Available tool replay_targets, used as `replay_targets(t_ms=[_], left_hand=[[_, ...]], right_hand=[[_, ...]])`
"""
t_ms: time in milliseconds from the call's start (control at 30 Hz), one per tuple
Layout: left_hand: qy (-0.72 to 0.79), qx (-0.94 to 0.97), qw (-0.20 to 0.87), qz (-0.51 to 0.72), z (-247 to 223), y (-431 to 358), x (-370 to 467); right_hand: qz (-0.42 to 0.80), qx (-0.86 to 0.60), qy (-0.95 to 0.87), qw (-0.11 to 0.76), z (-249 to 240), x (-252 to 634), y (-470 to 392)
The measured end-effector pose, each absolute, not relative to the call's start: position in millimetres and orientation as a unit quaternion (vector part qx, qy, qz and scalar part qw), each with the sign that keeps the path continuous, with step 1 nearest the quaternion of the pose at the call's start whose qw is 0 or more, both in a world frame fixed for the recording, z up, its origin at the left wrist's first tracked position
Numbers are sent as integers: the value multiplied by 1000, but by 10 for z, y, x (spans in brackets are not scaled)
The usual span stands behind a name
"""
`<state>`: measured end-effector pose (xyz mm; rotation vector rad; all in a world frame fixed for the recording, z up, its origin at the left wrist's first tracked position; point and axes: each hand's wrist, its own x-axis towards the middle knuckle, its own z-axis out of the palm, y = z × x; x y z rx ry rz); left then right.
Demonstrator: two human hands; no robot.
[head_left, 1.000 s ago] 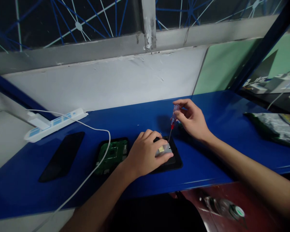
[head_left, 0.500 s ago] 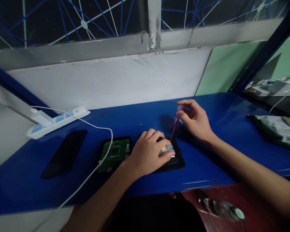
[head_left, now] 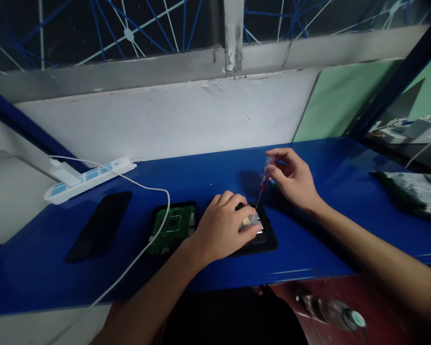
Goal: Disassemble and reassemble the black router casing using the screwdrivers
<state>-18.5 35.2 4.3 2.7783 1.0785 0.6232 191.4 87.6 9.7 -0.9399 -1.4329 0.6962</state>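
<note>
My right hand (head_left: pixel 294 178) grips the clear and red handle of a screwdriver (head_left: pixel 266 175), which slants down to the left. Its tip meets the upper part of a black device casing (head_left: pixel 271 239) that has a silvery metal part (head_left: pixel 253 220) inside. Over the left side of that casing lies my left hand (head_left: pixel 224 225), its thumb and fingers apart around the metal part and touching it. Just left of this hand, a green circuit board (head_left: pixel 174 225) rests in a second black casing, with a white cable crossing it.
A black flat panel (head_left: pixel 98 227) lies on the blue table (head_left: pixel 215 172) at the left. Behind it are a white power strip (head_left: pixel 93 178) and the cable (head_left: pixel 125 273). A silvery packet (head_left: pixel 409 194) is at the right; a bottle (head_left: pixel 341 314) lies below the table edge.
The whole view has shifted slightly, so everything appears a little further right. Both hands and the screwdriver keep nearly the same pose over the casing.
</note>
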Motion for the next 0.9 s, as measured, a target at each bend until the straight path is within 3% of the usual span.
replay_targets(t_ms=[900], left_hand=[[359,912,47,192,43,351,-177]], right_hand=[[315,-379,-616,615,98,1897,849]])
